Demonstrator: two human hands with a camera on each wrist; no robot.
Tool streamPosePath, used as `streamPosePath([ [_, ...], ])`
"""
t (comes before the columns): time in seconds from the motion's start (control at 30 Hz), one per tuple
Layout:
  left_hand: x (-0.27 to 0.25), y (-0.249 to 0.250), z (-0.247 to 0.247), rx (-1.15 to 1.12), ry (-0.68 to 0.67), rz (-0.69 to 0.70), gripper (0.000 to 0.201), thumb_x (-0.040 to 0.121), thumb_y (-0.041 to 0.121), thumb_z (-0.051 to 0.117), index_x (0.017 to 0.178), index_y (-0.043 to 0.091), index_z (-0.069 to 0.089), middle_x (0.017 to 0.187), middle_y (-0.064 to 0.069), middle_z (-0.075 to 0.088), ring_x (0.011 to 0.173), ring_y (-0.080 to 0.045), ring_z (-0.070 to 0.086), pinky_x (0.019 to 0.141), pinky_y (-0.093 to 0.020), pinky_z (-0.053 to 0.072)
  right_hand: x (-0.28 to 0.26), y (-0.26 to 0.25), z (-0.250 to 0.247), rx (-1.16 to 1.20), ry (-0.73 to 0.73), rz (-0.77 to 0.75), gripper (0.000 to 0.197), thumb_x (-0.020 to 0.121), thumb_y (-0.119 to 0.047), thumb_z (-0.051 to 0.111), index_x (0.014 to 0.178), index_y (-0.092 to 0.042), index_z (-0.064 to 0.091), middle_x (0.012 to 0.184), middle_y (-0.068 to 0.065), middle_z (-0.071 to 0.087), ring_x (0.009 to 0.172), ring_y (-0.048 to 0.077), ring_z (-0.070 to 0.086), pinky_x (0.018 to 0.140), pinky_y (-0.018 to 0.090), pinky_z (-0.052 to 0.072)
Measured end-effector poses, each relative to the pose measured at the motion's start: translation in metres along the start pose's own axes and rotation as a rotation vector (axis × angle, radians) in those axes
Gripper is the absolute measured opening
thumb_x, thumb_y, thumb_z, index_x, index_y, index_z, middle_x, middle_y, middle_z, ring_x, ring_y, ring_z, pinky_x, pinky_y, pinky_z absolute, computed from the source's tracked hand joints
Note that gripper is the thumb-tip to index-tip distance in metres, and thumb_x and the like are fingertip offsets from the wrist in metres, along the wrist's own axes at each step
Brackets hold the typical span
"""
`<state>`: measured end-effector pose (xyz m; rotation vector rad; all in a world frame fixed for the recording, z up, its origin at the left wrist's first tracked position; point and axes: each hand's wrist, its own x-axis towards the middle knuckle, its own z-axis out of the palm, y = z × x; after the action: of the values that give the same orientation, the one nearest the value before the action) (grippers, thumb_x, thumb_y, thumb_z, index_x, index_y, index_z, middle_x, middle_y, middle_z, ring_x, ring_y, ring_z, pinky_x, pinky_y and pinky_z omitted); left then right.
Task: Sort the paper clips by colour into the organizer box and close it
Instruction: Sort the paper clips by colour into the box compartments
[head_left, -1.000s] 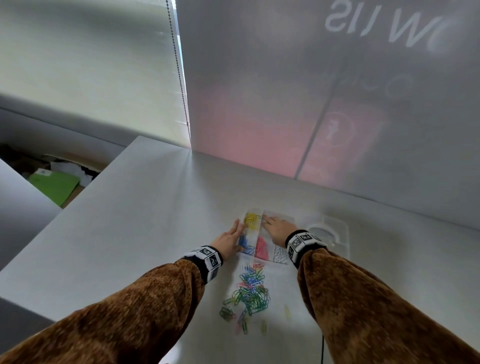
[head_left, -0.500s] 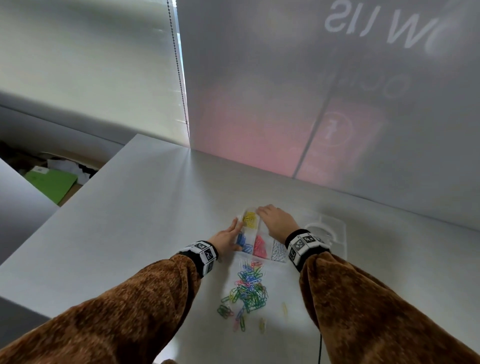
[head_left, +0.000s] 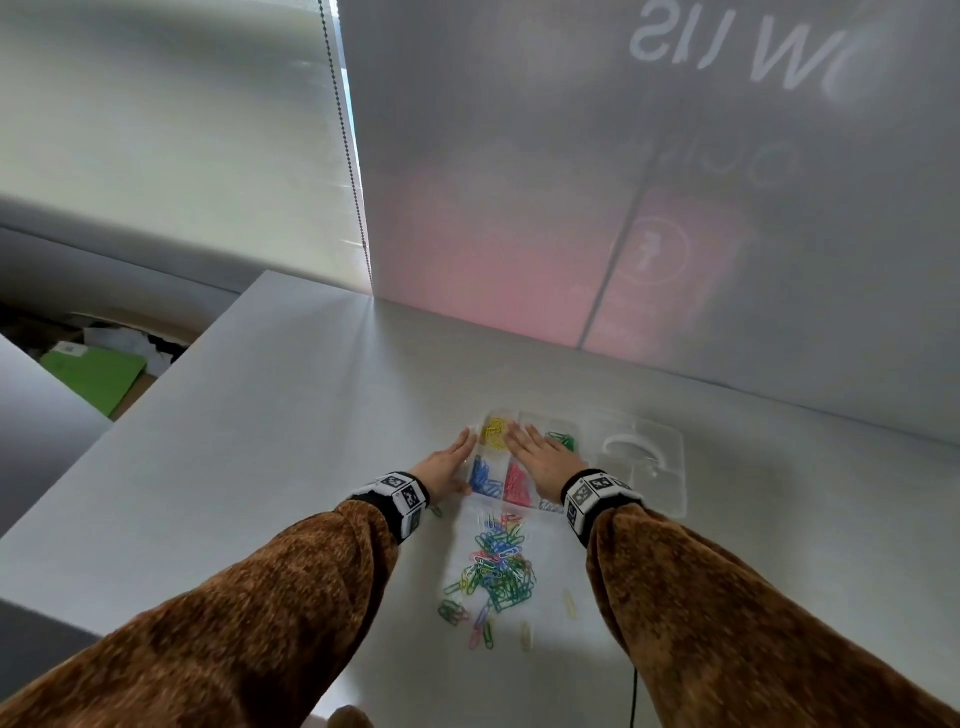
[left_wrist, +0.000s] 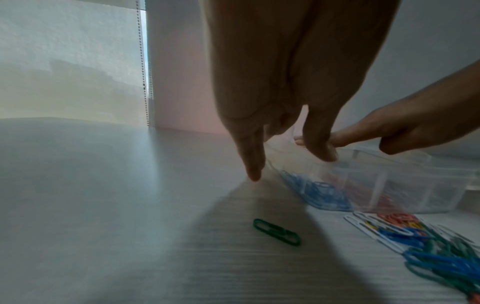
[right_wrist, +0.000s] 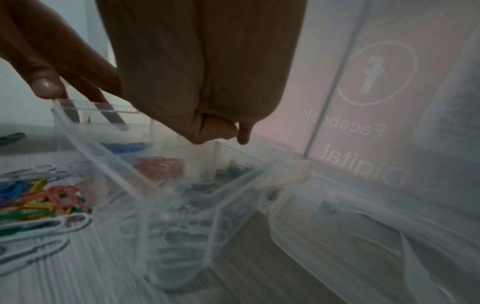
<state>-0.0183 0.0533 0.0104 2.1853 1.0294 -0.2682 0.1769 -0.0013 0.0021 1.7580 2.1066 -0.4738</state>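
Observation:
The clear organizer box (head_left: 540, 415) lies on the white table with its lid (head_left: 644, 462) swung open to the right. Its compartments hold yellow (head_left: 493, 431), green (head_left: 565, 440), blue (head_left: 482, 475) and red clips (head_left: 517, 482). My left hand (head_left: 462, 447) lies flat against the box's left side, thumb (left_wrist: 319, 152) on the rim, a fingertip (left_wrist: 253, 174) on the table. My right hand (head_left: 524, 436) hovers over the box's middle, fingers stretched toward the yellow compartment; I see nothing in it. A mixed pile of clips (head_left: 498, 566) lies in front of the box.
One green clip (left_wrist: 276, 234) lies alone under my left wrist. A few stray clips (head_left: 570, 603) sit right of the pile. A translucent wall (head_left: 623, 208) stands close behind the box. The table edge (head_left: 156, 384) drops off at the left.
My right hand has reached a little further across the box toward the yellow compartment, uncovering the green compartment. The left hand has stayed against the box's left side.

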Motion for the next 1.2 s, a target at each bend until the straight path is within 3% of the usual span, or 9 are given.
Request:
streamPosePath([
  [0.17, -0.025, -0.03, -0.006, -0.08, 0.188, 0.056, 0.063, 0.092, 0.001, 0.05, 0.148, 0.01, 0.022, 0.147, -0.015, 0.036, 0.128, -0.025, 0.045, 0.104, -0.024, 0.032, -0.022, -0.017, -0.014, 0.105, 0.261, -0.039, 0.078, 0.085, 0.011, 0.037, 0.147, -0.012, -0.005, 0.157, 0.012, 0.001, 0.145, 0.026, 0.007, 0.117, 0.037, 0.013],
  [0.33, -0.065, -0.077, -0.002, 0.035, 0.127, 0.017, 0.053, 0.089, 0.004, 0.056, 0.139, 0.015, 0.041, 0.116, -0.005, 0.051, 0.09, -0.02, 0.057, 0.086, -0.026, 0.044, -0.093, -0.04, 0.013, 0.386, 0.584, 0.025, 0.036, 0.084, 0.002, 0.055, 0.118, -0.008, 0.06, 0.115, 0.007, 0.062, 0.09, 0.018, 0.064, 0.078, 0.015, 0.046],
  [0.43, -0.086, -0.095, 0.014, 0.103, 0.009, -0.019, 0.07, 0.085, 0.017, 0.067, 0.144, 0.016, 0.03, 0.122, -0.003, 0.042, 0.094, -0.016, 0.052, 0.084, -0.02, 0.04, -0.132, -0.04, 0.056, 0.589, 0.443, 0.223, 0.025, 0.09, -0.013, 0.055, 0.114, -0.012, 0.057, 0.117, 0.002, 0.054, 0.093, 0.014, 0.057, 0.08, 0.019, 0.043],
  [0.53, -0.088, -0.099, 0.023, 0.22, -0.036, -0.042, 0.104, 0.076, 0.052, 0.067, 0.15, 0.009, 0.008, 0.154, -0.018, 0.007, 0.139, -0.031, 0.021, 0.113, -0.034, 0.023, -0.159, -0.038, 0.091, 0.707, 0.101, 0.389, 0.059, 0.079, -0.025, 0.068, 0.128, -0.007, 0.041, 0.125, 0.008, 0.035, 0.115, 0.023, 0.043, 0.095, 0.027, 0.038],
  [0.63, -0.074, -0.082, 0.035, 0.309, -0.113, -0.002, 0.14, 0.047, 0.099, 0.012, 0.146, 0.003, -0.014, 0.147, -0.014, -0.029, 0.14, -0.025, -0.021, 0.117, -0.039, -0.003, -0.163, -0.05, 0.106, 0.68, 0.054, 0.397, 0.078, 0.072, -0.024, 0.074, 0.135, -0.006, 0.032, 0.127, 0.009, 0.029, 0.12, 0.024, 0.037, 0.102, 0.026, 0.034],
  [0.77, -0.071, -0.048, 0.08, 0.284, -0.024, -0.022, 0.114, 0.068, 0.086, 0.001, 0.142, 0.002, -0.021, 0.144, -0.014, -0.032, 0.138, -0.026, -0.027, 0.113, -0.036, -0.012, -0.146, -0.082, 0.103, 0.663, 0.146, 0.292, 0.072, 0.077, -0.016, 0.069, 0.138, -0.012, 0.032, 0.132, 0.005, 0.03, 0.122, 0.017, 0.035, 0.102, 0.016, 0.027],
  [0.9, -0.079, -0.029, 0.107, 0.443, -0.099, 0.142, 0.102, 0.084, 0.077, 0.015, 0.145, -0.003, 0.003, 0.15, -0.022, 0.022, 0.142, -0.03, -0.007, 0.114, -0.04, -0.002, -0.124, -0.101, 0.089, 0.667, 0.254, 0.233, 0.062, 0.083, -0.01, 0.064, 0.138, -0.013, 0.035, 0.129, 0.003, 0.035, 0.115, 0.012, 0.041, 0.094, 0.008, 0.025],
  [1.0, -0.086, -0.02, 0.1, 0.426, -0.139, 0.267, 0.096, 0.079, 0.078, 0.014, 0.142, 0.012, -0.016, 0.152, -0.008, -0.015, 0.142, -0.025, -0.02, 0.117, -0.039, -0.01, -0.112, -0.102, 0.078, 0.615, 0.337, 0.212, 0.06, 0.084, -0.011, 0.063, 0.136, -0.015, 0.035, 0.13, 0.002, 0.036, 0.112, 0.012, 0.046, 0.095, 0.013, 0.031],
  [1.2, -0.089, -0.02, 0.09, 0.339, 0.005, 0.238, 0.113, 0.072, 0.047, 0.072, 0.149, 0.006, 0.0, 0.155, -0.016, 0.01, 0.139, -0.029, 0.018, 0.115, -0.035, 0.019, -0.089, -0.083, 0.062, 0.247, 0.254, 0.04, 0.079, 0.082, -0.031, 0.066, 0.146, -0.016, 0.021, 0.154, 0.005, 0.018, 0.14, 0.022, 0.022, 0.114, 0.036, 0.024],
])
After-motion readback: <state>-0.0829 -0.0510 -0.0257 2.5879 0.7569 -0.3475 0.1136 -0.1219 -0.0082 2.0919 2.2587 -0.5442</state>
